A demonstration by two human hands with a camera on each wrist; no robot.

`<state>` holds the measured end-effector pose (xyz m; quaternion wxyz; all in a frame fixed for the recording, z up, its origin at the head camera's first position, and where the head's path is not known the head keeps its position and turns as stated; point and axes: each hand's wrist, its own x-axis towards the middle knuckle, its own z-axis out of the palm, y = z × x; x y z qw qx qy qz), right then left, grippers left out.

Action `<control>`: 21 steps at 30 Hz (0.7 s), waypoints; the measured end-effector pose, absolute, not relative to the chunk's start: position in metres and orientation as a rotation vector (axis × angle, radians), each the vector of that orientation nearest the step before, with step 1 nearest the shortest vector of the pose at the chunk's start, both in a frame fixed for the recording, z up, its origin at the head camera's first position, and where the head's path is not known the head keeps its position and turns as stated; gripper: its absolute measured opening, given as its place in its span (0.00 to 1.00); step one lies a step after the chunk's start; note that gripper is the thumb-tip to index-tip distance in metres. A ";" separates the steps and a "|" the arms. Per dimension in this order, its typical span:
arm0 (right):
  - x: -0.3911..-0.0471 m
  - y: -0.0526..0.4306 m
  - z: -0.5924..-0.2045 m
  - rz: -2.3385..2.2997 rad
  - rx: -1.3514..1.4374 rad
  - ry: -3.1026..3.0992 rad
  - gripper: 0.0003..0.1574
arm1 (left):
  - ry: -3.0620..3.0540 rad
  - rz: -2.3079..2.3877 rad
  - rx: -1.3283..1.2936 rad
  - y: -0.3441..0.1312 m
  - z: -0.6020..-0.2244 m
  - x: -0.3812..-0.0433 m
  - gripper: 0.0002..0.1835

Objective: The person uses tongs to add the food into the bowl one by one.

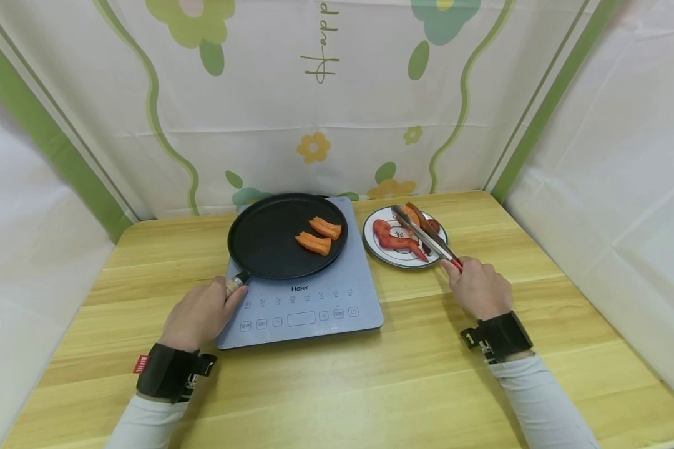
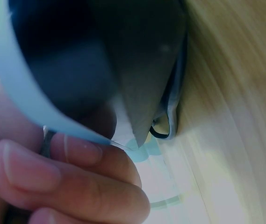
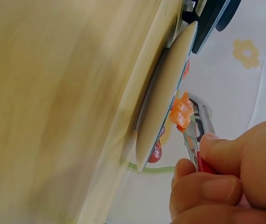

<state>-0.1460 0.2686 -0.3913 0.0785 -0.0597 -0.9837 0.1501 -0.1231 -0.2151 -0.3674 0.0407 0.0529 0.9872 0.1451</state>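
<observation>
Head view: left hand (image 1: 199, 313) curled round pan handle (image 1: 234, 284). Black pan (image 1: 266, 240) on stove (image 1: 314, 312), two orange pieces (image 1: 314, 243) inside. Right hand (image 1: 479, 288) curled round tongs (image 1: 425, 236), tips over food plate (image 1: 374, 247).

Left wrist view: fingers (image 2: 90, 191) bent, handle hard to see.

Right wrist view: tongs tips by orange food (image 3: 182, 112).

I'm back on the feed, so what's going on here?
A person's left hand holds the handle of a black frying pan on a Haier cooktop, with two orange food pieces in the pan. The right hand grips red-handled tongs, their tips over a plate, at another orange piece.
</observation>
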 end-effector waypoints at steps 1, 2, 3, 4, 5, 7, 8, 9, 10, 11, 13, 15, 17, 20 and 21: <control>-0.146 0.268 -0.391 0.451 -0.178 -2.942 0.31 | 3.023 0.444 0.159 -0.215 -0.367 -0.123 0.29; -0.146 0.268 -0.391 0.451 -0.176 -2.941 0.31 | 3.021 0.445 0.156 -0.215 -0.367 -0.123 0.29; -0.146 0.267 -0.391 0.449 -0.172 -2.938 0.31 | 3.020 0.447 0.155 -0.215 -0.367 -0.123 0.28; -0.145 0.267 -0.391 0.450 -0.171 -2.936 0.31 | 3.019 0.449 0.154 -0.215 -0.367 -0.123 0.28; -0.145 0.266 -0.391 0.452 -0.169 -2.935 0.31 | 3.019 0.450 0.154 -0.215 -0.367 -0.123 0.28; -0.145 0.265 -0.391 0.456 -0.161 -2.934 0.30 | 3.020 0.449 0.156 -0.215 -0.367 -0.123 0.28; -0.145 0.265 -0.391 0.457 -0.160 -2.935 0.30 | 3.020 0.450 0.155 -0.215 -0.367 -0.123 0.28; -0.144 0.265 -0.391 0.457 -0.157 -2.935 0.30 | 3.019 0.451 0.156 -0.215 -0.367 -0.123 0.27; -0.144 0.264 -0.390 0.458 -0.155 -2.936 0.30 | 3.019 0.451 0.156 -0.215 -0.367 -0.123 0.27; -0.144 0.264 -0.390 0.457 -0.152 -2.938 0.30 | 3.019 0.449 0.156 -0.215 -0.367 -0.123 0.27; -0.144 0.264 -0.390 0.456 -0.148 -2.940 0.30 | 3.017 0.448 0.152 -0.215 -0.368 -0.123 0.27; -0.144 0.264 -0.389 0.452 -0.147 -2.939 0.30 | 3.016 0.448 0.150 -0.215 -0.368 -0.124 0.27; -0.143 0.263 -0.388 0.450 -0.146 -2.936 0.30 | 3.016 0.447 0.149 -0.215 -0.368 -0.124 0.27; -0.143 0.262 -0.387 0.447 -0.142 -2.931 0.29 | 3.018 0.453 0.149 -0.215 -0.368 -0.123 0.27; -0.143 0.262 -0.386 0.446 -0.140 -2.931 0.29 | 3.019 0.452 0.149 -0.215 -0.368 -0.123 0.27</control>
